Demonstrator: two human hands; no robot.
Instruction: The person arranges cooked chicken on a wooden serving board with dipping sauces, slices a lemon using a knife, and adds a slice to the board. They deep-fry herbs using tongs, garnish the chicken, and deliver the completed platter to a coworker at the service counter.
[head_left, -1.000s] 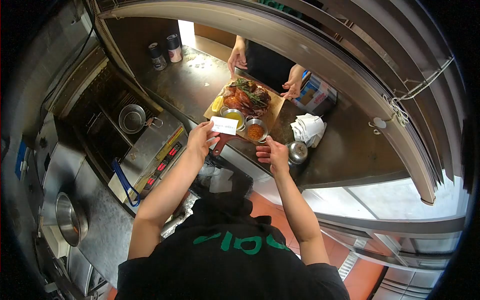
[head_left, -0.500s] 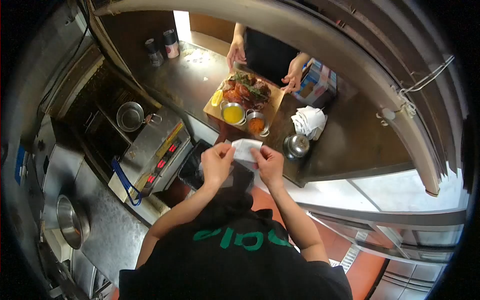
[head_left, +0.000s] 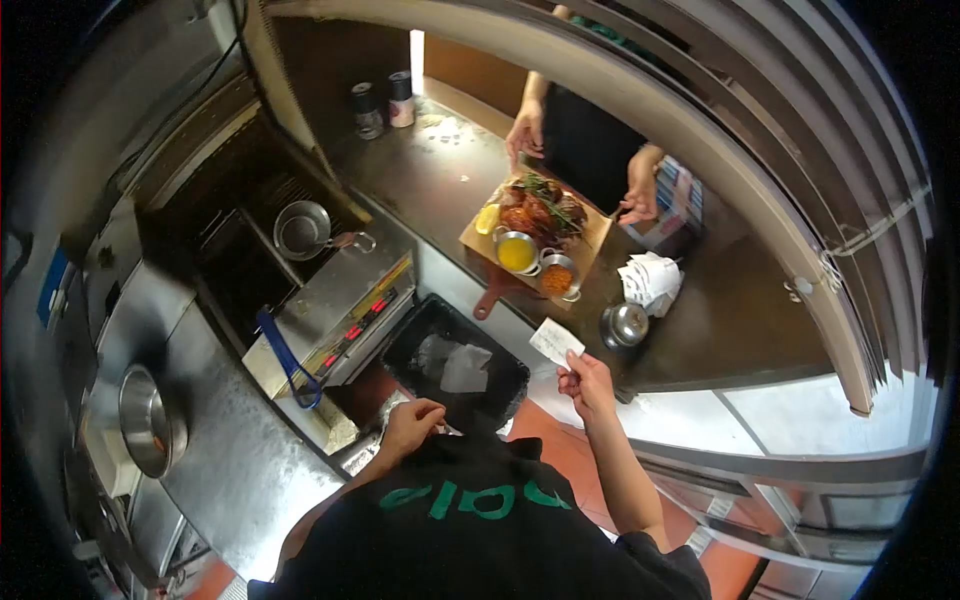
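Observation:
Between its thumb and fingers my right hand [head_left: 587,382] pinches a white paper slip [head_left: 556,343] by one corner, just in front of the counter edge. My left hand [head_left: 412,424] is near my chest with its fingers curled together; whether it holds anything small is hidden. Beyond the slip, roasted meat [head_left: 535,213] with herbs lies on a paper-lined board [head_left: 592,243]. A lemon wedge [head_left: 487,219], a pan of yellow sauce [head_left: 517,252] and a pan of orange-red stuff [head_left: 558,277] are beside the meat.
Another person's two hands [head_left: 526,131] are at the board's far side. A black bin [head_left: 502,385] stands below the counter [head_left: 740,300]. Folded napkins [head_left: 651,280] and a metal shaker [head_left: 625,325] are to the right. A fryer [head_left: 341,312] and steel bowl [head_left: 146,420] are left.
The slip was in my left hand, then between both hands; now only my right hand holds it. My left hand has drawn back towards my chest. The view has shifted.

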